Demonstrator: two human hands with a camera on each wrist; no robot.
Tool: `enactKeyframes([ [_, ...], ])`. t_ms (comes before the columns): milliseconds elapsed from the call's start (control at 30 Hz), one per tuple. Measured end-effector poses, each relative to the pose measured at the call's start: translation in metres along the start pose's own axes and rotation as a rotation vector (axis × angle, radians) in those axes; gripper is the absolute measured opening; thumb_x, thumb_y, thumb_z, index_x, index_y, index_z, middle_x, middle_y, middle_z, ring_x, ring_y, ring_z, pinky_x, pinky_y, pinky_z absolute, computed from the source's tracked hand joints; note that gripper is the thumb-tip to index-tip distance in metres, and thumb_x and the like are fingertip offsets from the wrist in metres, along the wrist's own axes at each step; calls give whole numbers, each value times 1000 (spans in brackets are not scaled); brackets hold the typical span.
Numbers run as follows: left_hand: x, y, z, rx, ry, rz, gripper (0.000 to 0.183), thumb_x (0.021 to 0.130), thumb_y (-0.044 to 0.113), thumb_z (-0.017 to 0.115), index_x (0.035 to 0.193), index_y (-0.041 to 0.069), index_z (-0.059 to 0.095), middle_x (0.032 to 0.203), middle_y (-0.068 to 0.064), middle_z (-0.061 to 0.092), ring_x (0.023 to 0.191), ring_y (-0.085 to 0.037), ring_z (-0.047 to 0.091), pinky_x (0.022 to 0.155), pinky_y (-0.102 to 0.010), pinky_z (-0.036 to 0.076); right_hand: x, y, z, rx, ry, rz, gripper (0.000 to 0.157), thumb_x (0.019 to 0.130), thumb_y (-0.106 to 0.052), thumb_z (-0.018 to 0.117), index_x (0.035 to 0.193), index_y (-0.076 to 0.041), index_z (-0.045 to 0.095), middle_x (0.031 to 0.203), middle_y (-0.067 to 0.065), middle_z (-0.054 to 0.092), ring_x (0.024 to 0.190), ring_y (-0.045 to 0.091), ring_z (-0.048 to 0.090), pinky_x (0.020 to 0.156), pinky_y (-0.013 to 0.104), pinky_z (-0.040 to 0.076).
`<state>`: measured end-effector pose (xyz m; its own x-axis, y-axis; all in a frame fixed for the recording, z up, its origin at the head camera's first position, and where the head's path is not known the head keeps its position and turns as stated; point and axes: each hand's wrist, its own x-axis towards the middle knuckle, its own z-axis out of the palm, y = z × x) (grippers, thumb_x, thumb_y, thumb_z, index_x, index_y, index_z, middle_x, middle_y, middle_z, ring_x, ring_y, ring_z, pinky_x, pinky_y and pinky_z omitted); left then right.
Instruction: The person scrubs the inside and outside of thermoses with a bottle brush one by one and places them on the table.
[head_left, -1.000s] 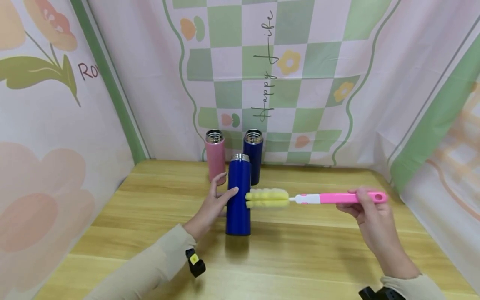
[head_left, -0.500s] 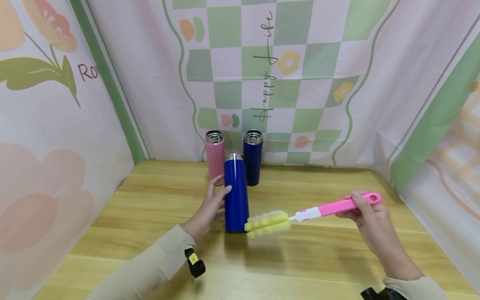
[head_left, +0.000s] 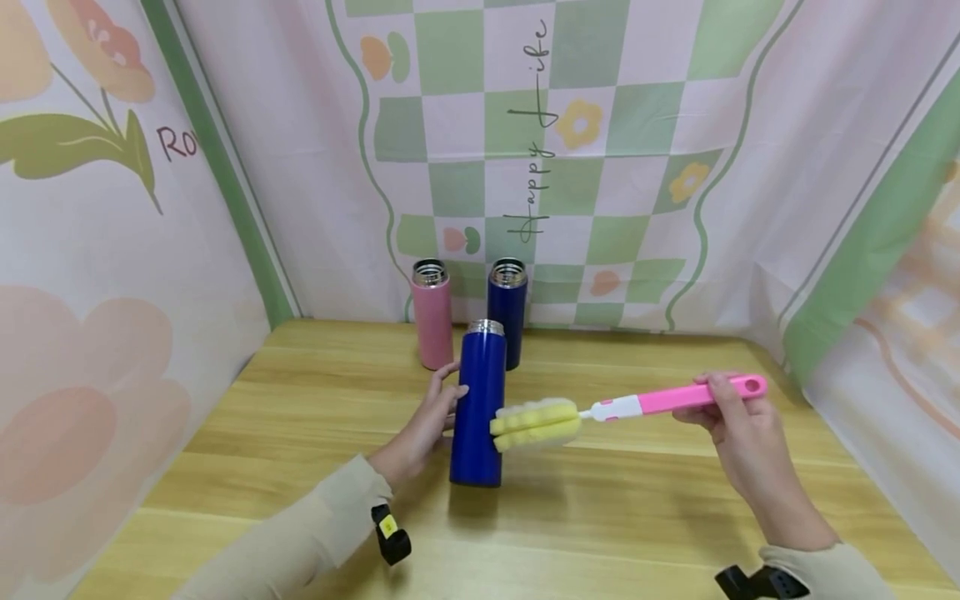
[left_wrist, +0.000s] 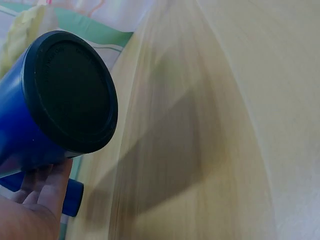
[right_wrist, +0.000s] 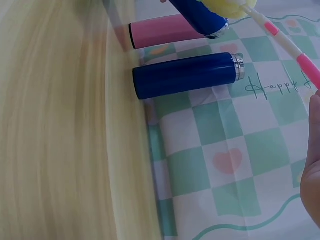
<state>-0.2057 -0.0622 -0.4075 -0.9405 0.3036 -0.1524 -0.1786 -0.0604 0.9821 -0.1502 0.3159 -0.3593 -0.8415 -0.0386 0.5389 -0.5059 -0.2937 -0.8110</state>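
My left hand [head_left: 423, 429] grips a bright blue vacuum flask [head_left: 480, 417] by its left side, lidless, with a bare steel neck at the top. In the left wrist view the flask's dark base [left_wrist: 72, 92] is lifted off the table and tilted toward the camera. My right hand [head_left: 753, 454] holds a bottle brush [head_left: 678, 398] near the end of its pink handle. The brush's yellow sponge head [head_left: 536, 423] lies against the flask's right side, outside it. Part of the left fingers is hidden behind the flask.
Behind the held flask, a pink flask [head_left: 432, 325] and a navy flask [head_left: 513, 308] stand upright and uncapped near the back of the wooden table [head_left: 615, 517]. A printed curtain [head_left: 585, 192] closes off the back and sides.
The brush head went down along the flask's side, then came partway back up. The flask swayed left, then back right and nearer to me. Both hands keep their hold.
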Motion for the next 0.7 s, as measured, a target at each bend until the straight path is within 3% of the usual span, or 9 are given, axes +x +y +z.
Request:
enactKeyframes([
  [367,0,-7,4,-18,-72,-1,83,90,40,74,151,41,18,130,-20,60,110,-34,64,91,-52,52,9,-2,3,49,128,-47,19,106,-1,43,107,8,59,92,16,68,80,20,72,75,31,56],
  [700,-1,-7,11,85,-40,-1,92,83,36,82,150,38,19,127,-22,59,108,-34,64,95,-55,48,14,-1,7,164,277,-94,17,104,-2,48,107,14,53,93,21,66,79,25,71,75,35,56],
])
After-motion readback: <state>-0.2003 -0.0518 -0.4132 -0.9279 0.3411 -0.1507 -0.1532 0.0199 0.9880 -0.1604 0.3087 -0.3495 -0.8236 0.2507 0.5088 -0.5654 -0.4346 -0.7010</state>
